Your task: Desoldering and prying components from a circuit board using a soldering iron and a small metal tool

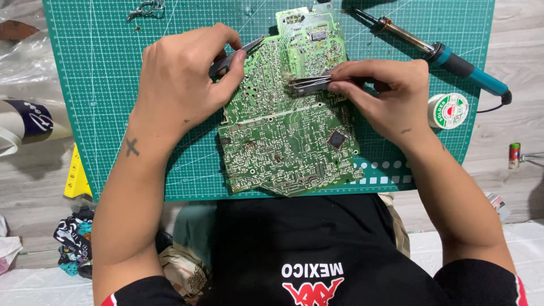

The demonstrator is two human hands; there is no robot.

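Board: large green printed circuit board (283, 130) flat on green gridded cutting mat (113, 85).
Left hand (181, 79): fingers pinched on dark pliers (226, 59) at board's upper-left edge.
Right hand (391, 93): fingers clamped on metal tweezers (309, 85), tips touching board.
Nearby: teal-handled soldering iron (436, 54), solder spool (447, 110).

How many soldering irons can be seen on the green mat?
1: the soldering iron with the teal handle lies at the mat's upper right, beyond the right hand. Others may be hidden.

A green circuit board (286, 122) lies flat, solder side up, on the green cutting mat (113, 113); metal tweezers (309, 85) rest across its upper middle.
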